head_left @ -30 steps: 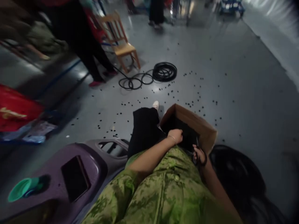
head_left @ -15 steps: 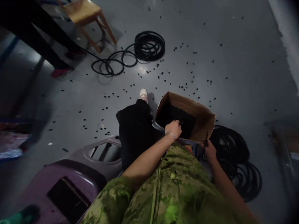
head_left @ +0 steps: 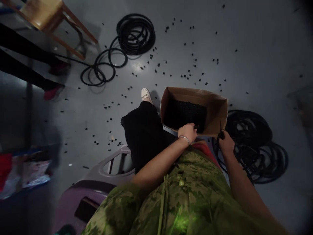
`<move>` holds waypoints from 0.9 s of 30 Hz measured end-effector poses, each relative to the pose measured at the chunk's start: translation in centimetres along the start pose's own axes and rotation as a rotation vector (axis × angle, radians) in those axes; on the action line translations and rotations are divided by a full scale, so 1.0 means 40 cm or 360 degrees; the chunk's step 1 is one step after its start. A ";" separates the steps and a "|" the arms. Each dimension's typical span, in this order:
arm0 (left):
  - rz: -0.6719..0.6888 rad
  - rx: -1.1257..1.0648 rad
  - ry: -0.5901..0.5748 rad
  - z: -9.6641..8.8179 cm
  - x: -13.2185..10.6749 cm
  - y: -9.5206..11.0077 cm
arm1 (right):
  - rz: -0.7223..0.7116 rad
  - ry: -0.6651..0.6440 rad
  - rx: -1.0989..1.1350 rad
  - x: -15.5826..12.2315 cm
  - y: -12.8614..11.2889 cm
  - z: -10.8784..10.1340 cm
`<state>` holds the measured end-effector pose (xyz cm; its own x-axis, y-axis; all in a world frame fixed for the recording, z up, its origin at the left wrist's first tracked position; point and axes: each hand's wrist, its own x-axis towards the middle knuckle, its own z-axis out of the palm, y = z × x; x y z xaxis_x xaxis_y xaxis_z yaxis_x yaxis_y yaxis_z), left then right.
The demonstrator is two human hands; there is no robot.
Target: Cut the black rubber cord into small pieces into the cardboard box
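My left hand [head_left: 188,132] wears a thin silver bracelet and is closed round a short black piece [head_left: 196,126] at the near edge of an open cardboard box [head_left: 217,112]. Inside the box lies a dark heap of small black bits [head_left: 186,112]. By the box's near right corner, my right hand [head_left: 227,143] is closed round a thin, dark, pointed tool [head_left: 221,132], whose kind is unclear. Black hose [head_left: 248,127] lies in loose coils on the floor beyond the right hand.
Small black pieces are scattered over the grey floor. Another coil of black hose [head_left: 136,34] lies ahead, near a wooden stool [head_left: 45,13]. A person's dark-trousered legs [head_left: 26,62] stand at the left. A purple plastic seat [head_left: 70,202] is at the lower left.
The view has turned, so the floor and far coil have shifted left. My left hand now sits nearer the box's near edge, and the tool in my right hand shows less of its length.
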<state>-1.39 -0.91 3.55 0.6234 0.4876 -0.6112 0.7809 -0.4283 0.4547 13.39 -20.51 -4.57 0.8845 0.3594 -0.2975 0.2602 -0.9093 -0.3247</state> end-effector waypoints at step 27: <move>0.0028 -0.0324 0.0320 0.034 0.041 -0.121 | -0.0950 -0.0750 0.0605 -0.096 -0.206 0.108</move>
<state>-4.22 0.93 -0.53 0.6166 0.6311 -0.4707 0.7490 -0.2863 0.5975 6.15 -13.49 -4.63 0.3643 0.8831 -0.2958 0.4097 -0.4372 -0.8006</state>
